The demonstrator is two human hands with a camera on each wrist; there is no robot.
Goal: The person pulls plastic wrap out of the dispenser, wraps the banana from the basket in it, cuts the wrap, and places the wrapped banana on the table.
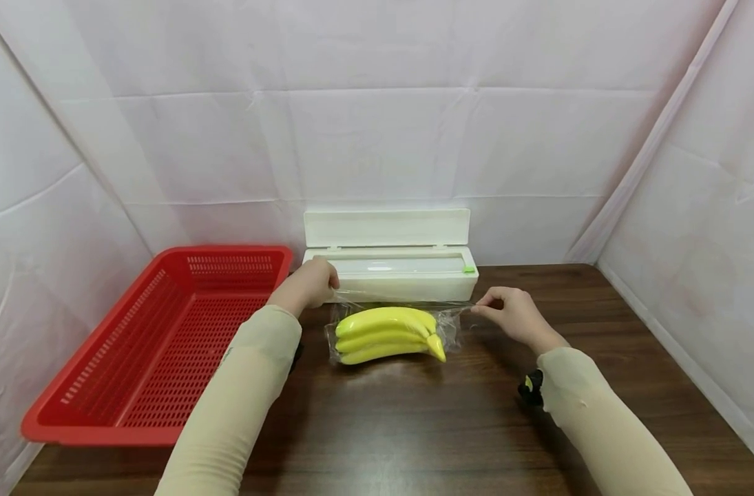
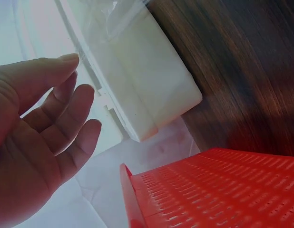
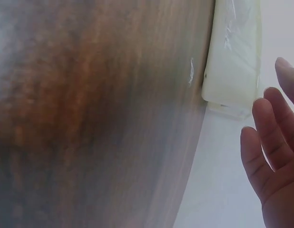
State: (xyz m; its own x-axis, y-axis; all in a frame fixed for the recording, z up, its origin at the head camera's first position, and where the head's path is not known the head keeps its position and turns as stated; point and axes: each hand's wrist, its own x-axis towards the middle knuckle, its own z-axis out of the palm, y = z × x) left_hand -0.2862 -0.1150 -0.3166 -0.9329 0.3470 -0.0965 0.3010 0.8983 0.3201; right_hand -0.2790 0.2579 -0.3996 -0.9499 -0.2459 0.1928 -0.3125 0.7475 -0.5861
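A bunch of yellow bananas (image 1: 383, 335) lies on the wooden table with clear plastic wrap (image 1: 452, 329) under and around it. At the bunch's far left, my left hand (image 1: 308, 284) pinches one corner of the wrap between thumb and forefinger. Beyond the stem end on the right, my right hand (image 1: 514, 315) pinches the other corner. Between the two hands the far edge of the wrap is stretched in front of a white wrap dispenser (image 1: 401, 286), whose lid stands up. The left wrist view has the left hand (image 2: 47, 109) beside the dispenser (image 2: 147, 71).
A red perforated basket (image 1: 48, 426) stands on the left, with the left forearm over its near right part. Inside the dispenser lies a roll (image 1: 395, 266), and a green slider (image 1: 468, 269) sits on its right end. White curtains (image 1: 364, 138) enclose the table (image 1: 377, 448).
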